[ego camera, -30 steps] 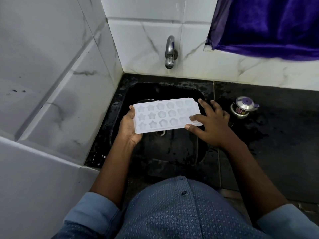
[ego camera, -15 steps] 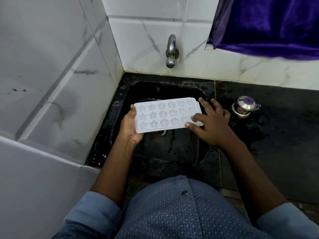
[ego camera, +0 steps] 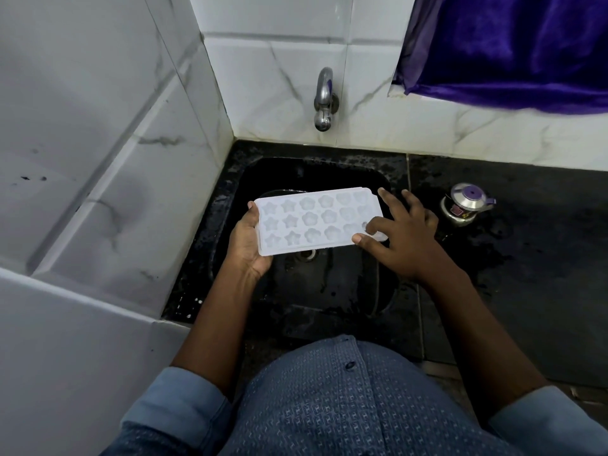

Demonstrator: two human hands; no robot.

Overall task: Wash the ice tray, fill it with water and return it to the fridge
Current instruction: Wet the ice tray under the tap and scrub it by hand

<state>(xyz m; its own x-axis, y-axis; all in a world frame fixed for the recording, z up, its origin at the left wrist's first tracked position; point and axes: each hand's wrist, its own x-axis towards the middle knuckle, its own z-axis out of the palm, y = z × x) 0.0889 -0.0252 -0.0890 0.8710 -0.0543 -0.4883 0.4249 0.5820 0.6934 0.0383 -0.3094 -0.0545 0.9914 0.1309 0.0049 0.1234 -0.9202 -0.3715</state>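
While over the sink [ego camera: 230, 205], ice tray [ego camera: 316, 222] gripped at its left edge by left hand [ego camera: 248, 243], right hand [ego camera: 404, 238] fingers spread loosely on its right edge.

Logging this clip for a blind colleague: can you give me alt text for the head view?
A person holds a white ice tray over a black sink, left hand gripping its left end, right hand with fingers on its right end. The wall tap above shows no water; a small metal pot sits on the counter to the right.
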